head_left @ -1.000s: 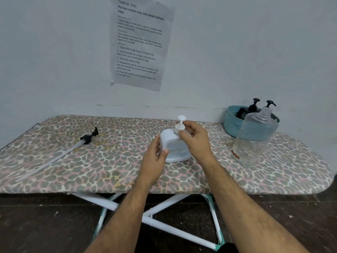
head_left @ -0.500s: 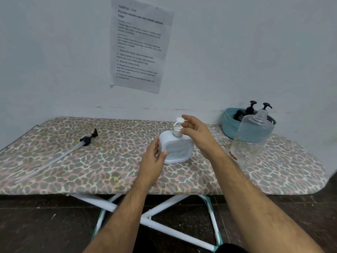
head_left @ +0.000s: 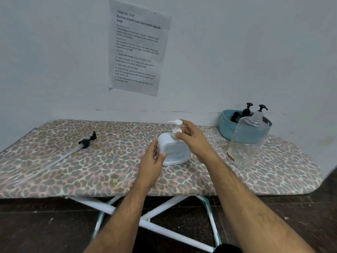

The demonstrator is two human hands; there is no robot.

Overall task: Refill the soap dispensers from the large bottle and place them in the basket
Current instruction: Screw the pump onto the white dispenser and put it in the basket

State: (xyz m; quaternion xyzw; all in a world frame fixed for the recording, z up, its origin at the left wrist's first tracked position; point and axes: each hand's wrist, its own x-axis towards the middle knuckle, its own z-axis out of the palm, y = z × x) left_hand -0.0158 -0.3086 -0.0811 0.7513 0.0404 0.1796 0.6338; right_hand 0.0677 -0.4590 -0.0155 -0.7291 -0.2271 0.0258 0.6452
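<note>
A white squarish soap dispenser (head_left: pixel 173 152) stands upright in the middle of the leopard-print ironing board (head_left: pixel 109 170). My left hand (head_left: pixel 152 161) grips its left side, thumb on the front. My right hand (head_left: pixel 195 139) pinches the collar of its white pump (head_left: pixel 176 127), whose nozzle points left. To the right stands a large clear bottle (head_left: pixel 249 141) with no cap, holding a little liquid. Behind it a teal basket (head_left: pixel 226 128) holds two dark dispensers with black pumps (head_left: pixel 248 108).
A black pump head with a long clear tube (head_left: pixel 54 159) lies on the board's left part. A printed sheet (head_left: pixel 136 46) hangs on the wall. The board's right end curves off near the bottle. Below is dark floor and the white frame legs.
The white pump has turned: its nozzle faced me a second ago and now points left. My right hand has shifted round the pump collar. The left hand stays on the dispenser's side.
</note>
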